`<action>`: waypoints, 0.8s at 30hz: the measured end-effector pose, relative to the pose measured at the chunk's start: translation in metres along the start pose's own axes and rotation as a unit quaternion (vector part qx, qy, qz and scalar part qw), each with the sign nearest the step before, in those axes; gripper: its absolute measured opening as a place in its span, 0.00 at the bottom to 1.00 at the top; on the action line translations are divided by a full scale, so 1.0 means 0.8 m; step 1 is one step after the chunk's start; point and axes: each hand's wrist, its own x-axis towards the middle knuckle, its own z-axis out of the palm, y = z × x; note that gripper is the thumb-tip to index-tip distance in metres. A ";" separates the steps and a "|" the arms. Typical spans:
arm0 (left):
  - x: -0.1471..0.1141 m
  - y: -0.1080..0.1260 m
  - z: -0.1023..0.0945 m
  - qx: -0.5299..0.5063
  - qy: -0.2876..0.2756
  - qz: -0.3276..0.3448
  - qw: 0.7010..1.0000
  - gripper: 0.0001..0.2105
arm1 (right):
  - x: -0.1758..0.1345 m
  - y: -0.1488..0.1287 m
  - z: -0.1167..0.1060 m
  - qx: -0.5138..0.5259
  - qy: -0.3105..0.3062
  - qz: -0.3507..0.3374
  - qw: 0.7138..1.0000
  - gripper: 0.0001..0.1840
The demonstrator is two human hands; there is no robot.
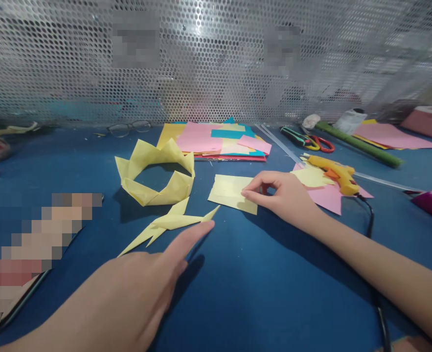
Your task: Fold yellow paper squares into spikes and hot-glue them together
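My right hand (287,198) pinches the right edge of a small pale yellow sheet of paper (230,190) between thumb and forefinger; the sheet lies on the blue table. My left hand (142,283) reaches in from the lower left with its index finger stretched out, the other fingers mostly hidden beneath it. Just beyond that finger lies a folded yellow paper piece (170,222) with long pointed ends, partly covered by the hand. Behind it stands a ring of folded yellow paper (153,193) with pointed tips, like a crown.
Coloured paper sheets (197,137) are stacked by the perforated metal screen (201,63). On the right lie a yellow glue gun (336,171) with a black cord, red-handled scissors (324,144), a green stick (362,145) and paper scraps. A blurred-out flat device (35,249) is at left.
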 end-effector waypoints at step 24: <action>-0.021 -0.019 0.016 0.373 0.081 0.104 0.918 0.38 | 0.005 0.018 0.008 -0.131 -0.065 -0.011 0.989 0.33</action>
